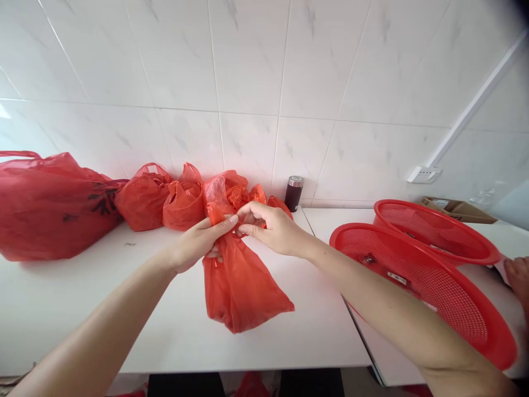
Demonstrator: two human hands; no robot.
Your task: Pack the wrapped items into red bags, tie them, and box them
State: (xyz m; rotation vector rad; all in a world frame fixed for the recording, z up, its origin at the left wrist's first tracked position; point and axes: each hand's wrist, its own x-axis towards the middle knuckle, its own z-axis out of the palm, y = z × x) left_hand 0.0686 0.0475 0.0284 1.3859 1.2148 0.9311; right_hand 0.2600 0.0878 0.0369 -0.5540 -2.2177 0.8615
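Observation:
A red plastic bag (243, 286) hangs in front of me over the white table, its lower part bulging with contents I cannot make out. My left hand (206, 237) is closed round the gathered neck of this bag, thumb on top. Close beside it, my right hand (270, 227) pinches at the bag's neck with thumb and curled fingers. The two hands almost meet there. Behind them, along the wall, stand several filled red bags, among them a rounded one (144, 198) and a smaller one (184, 201).
A large red bag (53, 209) lies at the far left. A dark flask (293, 194) stands by the wall. On the right are two red mesh baskets (454, 292) holding small items, a cardboard box (458, 209) and a wall socket (424, 175). Another person's hand (518, 278) shows at the right edge.

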